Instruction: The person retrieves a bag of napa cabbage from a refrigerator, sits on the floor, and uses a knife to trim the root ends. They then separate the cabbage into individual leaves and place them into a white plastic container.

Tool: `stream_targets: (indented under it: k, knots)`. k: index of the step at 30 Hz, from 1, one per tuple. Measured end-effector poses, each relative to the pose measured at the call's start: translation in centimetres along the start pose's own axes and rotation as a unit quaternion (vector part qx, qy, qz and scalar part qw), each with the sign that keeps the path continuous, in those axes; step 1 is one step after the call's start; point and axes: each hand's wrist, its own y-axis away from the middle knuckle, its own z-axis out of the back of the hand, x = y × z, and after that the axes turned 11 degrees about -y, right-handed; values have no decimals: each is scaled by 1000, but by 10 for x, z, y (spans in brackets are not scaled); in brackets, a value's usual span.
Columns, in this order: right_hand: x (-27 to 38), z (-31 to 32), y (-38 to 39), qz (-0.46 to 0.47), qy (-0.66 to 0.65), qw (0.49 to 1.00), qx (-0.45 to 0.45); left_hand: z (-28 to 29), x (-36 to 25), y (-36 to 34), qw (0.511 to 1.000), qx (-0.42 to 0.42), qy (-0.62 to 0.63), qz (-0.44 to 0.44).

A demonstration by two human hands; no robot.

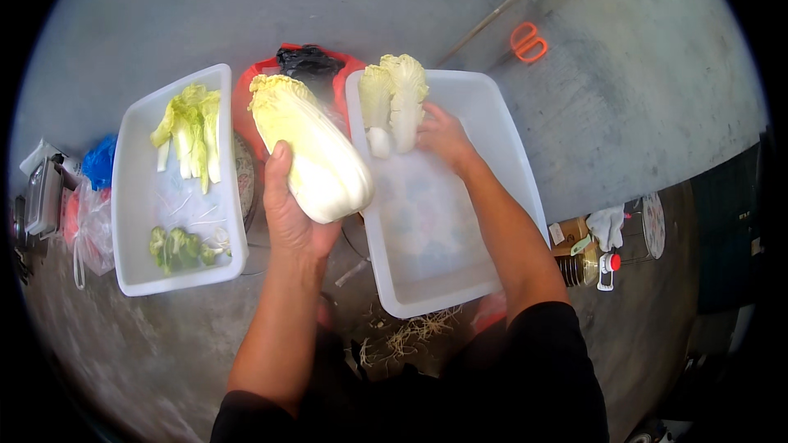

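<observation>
My left hand (287,213) is wrapped round a large napa cabbage (308,148) and holds it tilted between two white tubs, leafy yellow-green end pointing away. My right hand (443,135) reaches into the right tub (513,143), its fingers somewhat apart at the edge of a loose cabbage leaf (406,102). Touching or just beside that leaf, I cannot tell which. Another cabbage leaf (376,102) lies to its left, in the same far left corner of the tub.
The left tub (127,197) contains green leaf stalks (193,135) and broccoli pieces (174,248). Behind the cabbage sits a red bag (246,98) with black plastic (308,60). Orange-handled scissors (529,43) lie far right. An oil bottle (583,267) stands right; root scraps (410,336) litter the floor.
</observation>
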Motion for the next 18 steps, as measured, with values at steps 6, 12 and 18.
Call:
stream_targets:
  k: [6,12,18]
  knots:
    - [10,8,3,69,151,971,-173,-4,3,1,1000,23,-7,-3]
    - [53,-44,70,-10,-147,988,50,-10,6,1,998,14,-63,-5]
    - [71,-101,124,-36,-404,890,208,-18,14,3,982,60,-170,-51]
